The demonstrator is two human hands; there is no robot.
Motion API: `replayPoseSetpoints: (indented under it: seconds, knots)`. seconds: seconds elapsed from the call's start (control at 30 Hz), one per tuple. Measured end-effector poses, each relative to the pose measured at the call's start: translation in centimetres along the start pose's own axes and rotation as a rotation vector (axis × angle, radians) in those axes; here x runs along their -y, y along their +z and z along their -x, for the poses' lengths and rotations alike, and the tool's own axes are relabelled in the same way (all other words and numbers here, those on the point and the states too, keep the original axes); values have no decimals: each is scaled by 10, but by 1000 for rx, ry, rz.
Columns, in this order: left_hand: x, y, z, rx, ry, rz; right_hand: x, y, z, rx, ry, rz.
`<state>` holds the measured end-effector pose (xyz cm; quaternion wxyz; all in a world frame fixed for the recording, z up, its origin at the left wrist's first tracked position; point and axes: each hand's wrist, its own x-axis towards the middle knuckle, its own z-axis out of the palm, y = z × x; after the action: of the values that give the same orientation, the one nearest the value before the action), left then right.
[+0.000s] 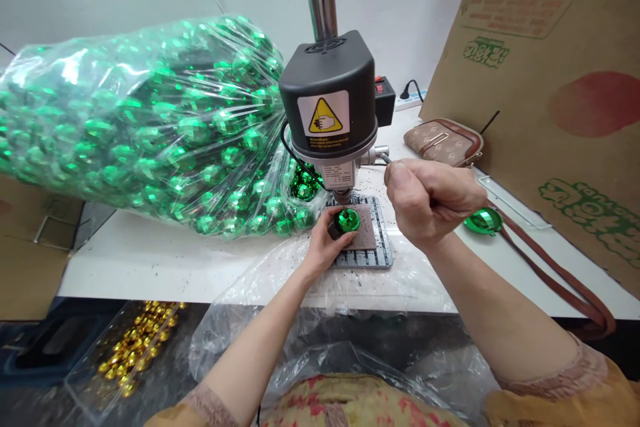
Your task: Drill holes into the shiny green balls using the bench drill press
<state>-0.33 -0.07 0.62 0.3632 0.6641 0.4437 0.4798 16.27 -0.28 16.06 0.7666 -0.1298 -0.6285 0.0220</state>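
In the middle of the view stands a black bench drill press [327, 100] with a yellow hand-warning label. Under its chuck, a shiny green ball [349, 219] with mirror-like facets rests in a dark round holder. My left hand [327, 240] is closed around the holder and ball, thumb in front and fingers behind. To the right, my right hand [433, 200] makes a fist around the drill press's feed lever [385, 158], most of which the fingers hide. A wooden board [369, 237] lies on the slotted metal base [385, 257], beneath the ball.
A large clear bag of green balls [150, 127] fills the left side. At right are a patterned pouch [443, 141] with a brown strap, a green faceted piece [483, 221] and a tall cardboard box [560, 80]. Gold balls [137, 347] lie below the table's left edge.
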Motion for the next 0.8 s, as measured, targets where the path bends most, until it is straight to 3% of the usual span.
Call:
replayPoseSetpoints:
  seconds: [0.4,0.8]
  knots:
    - [-3,-1,1,8,2,-11,-7,-1,5,9,-72,-49]
    - [-1,0,0,-9,21,-14,0,-7,7,117,-92,-50]
